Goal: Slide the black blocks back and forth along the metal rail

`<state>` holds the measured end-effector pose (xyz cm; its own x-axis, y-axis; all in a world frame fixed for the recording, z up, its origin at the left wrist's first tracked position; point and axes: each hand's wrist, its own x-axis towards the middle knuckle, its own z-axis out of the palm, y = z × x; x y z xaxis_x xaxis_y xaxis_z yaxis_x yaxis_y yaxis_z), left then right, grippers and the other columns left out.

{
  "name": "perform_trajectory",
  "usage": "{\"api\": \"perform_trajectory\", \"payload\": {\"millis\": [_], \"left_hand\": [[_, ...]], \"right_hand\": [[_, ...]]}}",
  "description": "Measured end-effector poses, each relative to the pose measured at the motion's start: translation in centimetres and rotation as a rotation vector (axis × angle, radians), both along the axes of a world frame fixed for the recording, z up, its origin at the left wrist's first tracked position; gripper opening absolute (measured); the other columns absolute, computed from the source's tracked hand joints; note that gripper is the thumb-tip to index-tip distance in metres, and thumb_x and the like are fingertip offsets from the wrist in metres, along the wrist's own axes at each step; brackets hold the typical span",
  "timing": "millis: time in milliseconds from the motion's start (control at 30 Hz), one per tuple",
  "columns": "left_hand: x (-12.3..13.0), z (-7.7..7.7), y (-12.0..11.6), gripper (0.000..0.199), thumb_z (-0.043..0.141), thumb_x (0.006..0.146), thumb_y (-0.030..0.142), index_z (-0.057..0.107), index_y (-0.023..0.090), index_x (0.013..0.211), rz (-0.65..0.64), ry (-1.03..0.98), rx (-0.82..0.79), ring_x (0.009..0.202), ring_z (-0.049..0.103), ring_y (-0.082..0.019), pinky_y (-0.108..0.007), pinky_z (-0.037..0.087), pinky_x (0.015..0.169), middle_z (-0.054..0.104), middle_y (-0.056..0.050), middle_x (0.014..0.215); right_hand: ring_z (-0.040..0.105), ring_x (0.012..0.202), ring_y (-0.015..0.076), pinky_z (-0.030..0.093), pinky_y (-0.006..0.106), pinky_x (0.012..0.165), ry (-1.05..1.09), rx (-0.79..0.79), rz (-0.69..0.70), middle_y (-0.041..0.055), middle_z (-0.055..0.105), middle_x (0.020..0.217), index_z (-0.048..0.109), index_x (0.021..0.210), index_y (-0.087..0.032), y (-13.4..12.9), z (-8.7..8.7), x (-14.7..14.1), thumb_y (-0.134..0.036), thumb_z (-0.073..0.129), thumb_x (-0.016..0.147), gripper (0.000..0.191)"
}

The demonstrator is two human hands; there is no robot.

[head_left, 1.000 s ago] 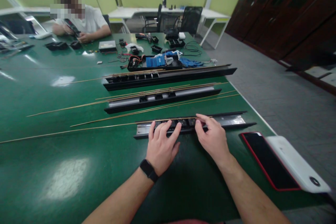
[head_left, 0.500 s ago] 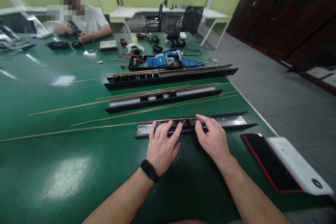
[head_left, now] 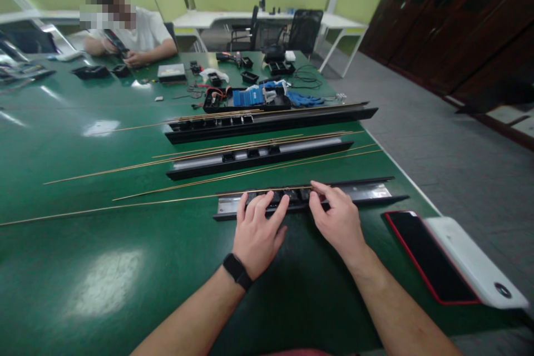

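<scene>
A short black channel (head_left: 369,193) with a silvery inner floor lies in front of me, with several dark block-like pieces (head_left: 291,196) inside it. One thin brass-coloured rod (head_left: 167,201) runs along its far side and reaches far out to the left. My left hand (head_left: 259,231) has its fingers spread, their tips on the rod and the channel; it grips nothing. With thumb and forefinger, my right hand (head_left: 337,217) pinches the rod near its right end, above the last dark piece. The exact contact there is partly hidden by the fingers.
Two more black channels (head_left: 258,162) lie beyond, with loose thin rods (head_left: 246,171) between. Farther back is a black tray (head_left: 246,108) with a blue packet (head_left: 249,97). A red-edged phone (head_left: 431,258) and white device (head_left: 475,264) lie right. A person (head_left: 142,36) sits across.
Almost nothing differs. My right hand has shifted very slightly to the left along the rod; my left hand stays in place.
</scene>
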<state>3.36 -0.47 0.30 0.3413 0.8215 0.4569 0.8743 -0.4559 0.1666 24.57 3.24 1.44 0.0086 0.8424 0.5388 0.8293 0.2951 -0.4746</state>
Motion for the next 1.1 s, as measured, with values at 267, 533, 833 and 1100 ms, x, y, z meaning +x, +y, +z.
{"api": "perform_trajectory", "payload": {"millis": [267,533,833,1100], "left_hand": [[-0.01,0.02,0.0,0.067,0.073,0.092,0.037,0.052,0.031,0.155,0.003,0.003,0.001,0.136,0.055,-0.032,-0.062,0.023,0.129,0.059,-0.014,0.146],[-0.04,-0.08,0.01,0.067,0.073,0.092,0.038,0.051,0.031,0.156,-0.002,0.0,-0.001,0.137,0.054,-0.032,-0.062,0.023,0.129,0.058,-0.014,0.147],[0.02,-0.14,0.0,0.069,0.074,0.091,0.038,0.051,0.032,0.156,0.001,0.001,0.006,0.136,0.054,-0.032,-0.062,0.023,0.129,0.058,-0.014,0.147],[0.06,-0.11,0.01,0.067,0.072,0.093,0.038,0.051,0.031,0.155,0.001,-0.006,0.001,0.137,0.054,-0.032,-0.062,0.023,0.129,0.058,-0.014,0.147]], "right_hand": [[0.074,0.092,0.0252,0.055,0.044,0.093,0.054,-0.016,-0.059,0.0085,0.079,0.102,0.075,0.12,-0.02,0.08,0.1,0.26,-0.036,0.057,0.099,0.032],[0.073,0.094,0.025,0.054,0.044,0.093,0.014,-0.01,0.003,0.0079,0.08,0.105,0.075,0.12,-0.02,-0.02,0.18,0.05,-0.035,0.057,0.1,0.031],[0.073,0.094,0.0252,0.055,0.045,0.094,0.051,-0.012,-0.032,0.008,0.079,0.102,0.074,0.12,-0.02,0.1,-0.09,0.18,-0.037,0.058,0.099,0.032],[0.073,0.094,0.025,0.054,0.045,0.094,0.053,0.002,-0.018,0.0076,0.079,0.103,0.072,0.125,-0.019,0.07,-0.13,0.27,-0.035,0.06,0.099,0.034]]}}
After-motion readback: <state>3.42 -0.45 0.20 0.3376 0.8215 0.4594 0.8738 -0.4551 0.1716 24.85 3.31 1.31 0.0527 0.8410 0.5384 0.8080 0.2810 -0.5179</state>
